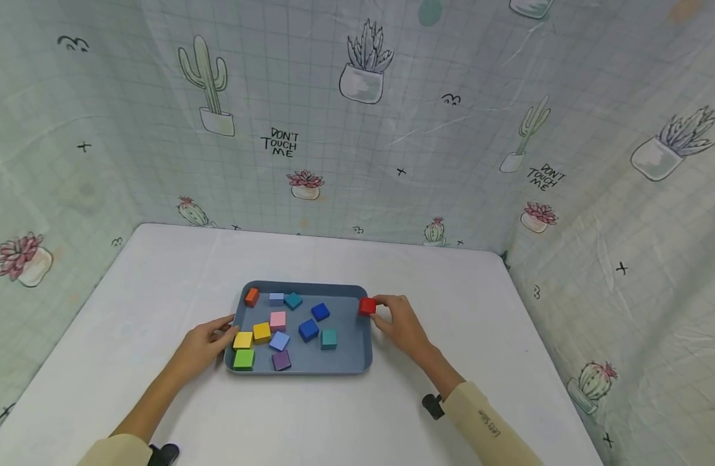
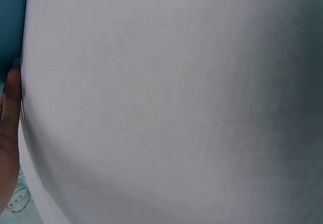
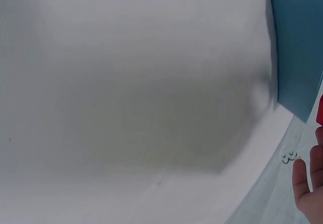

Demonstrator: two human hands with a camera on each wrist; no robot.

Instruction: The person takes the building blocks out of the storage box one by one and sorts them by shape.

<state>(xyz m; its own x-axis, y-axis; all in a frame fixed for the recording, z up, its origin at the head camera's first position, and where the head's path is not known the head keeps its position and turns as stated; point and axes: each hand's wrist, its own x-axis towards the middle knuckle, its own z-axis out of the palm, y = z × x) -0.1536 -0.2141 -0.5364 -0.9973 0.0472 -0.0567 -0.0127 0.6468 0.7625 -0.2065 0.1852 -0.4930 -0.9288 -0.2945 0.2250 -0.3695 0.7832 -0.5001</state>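
A red block (image 1: pixel 367 306) is pinched between the thumb and fingertips of my right hand (image 1: pixel 405 325), over the right rim of the blue-grey tray (image 1: pixel 347 362). In the right wrist view the same red block (image 3: pixel 320 112) shows at the edge, above the fingers. My left hand (image 1: pixel 201 346) holds the tray's left rim, its thumb close to a yellow block (image 1: pixel 243 340). In the left wrist view fingers (image 2: pixel 12 90) lie along the tray's outer wall. Inside the tray are a green block (image 1: pixel 243 360), a purple block (image 1: pixel 281 360) and a pink block (image 1: pixel 278 320).
Also in the tray are an orange block (image 1: pixel 252 297), a second yellow block (image 1: pixel 262 332), dark blue blocks (image 1: pixel 308 330), light blue blocks and teal blocks (image 1: pixel 329 339). A white table (image 1: pixel 310 421) carries the tray. Printed cloth (image 1: pixel 310 129) hangs behind and on both sides.
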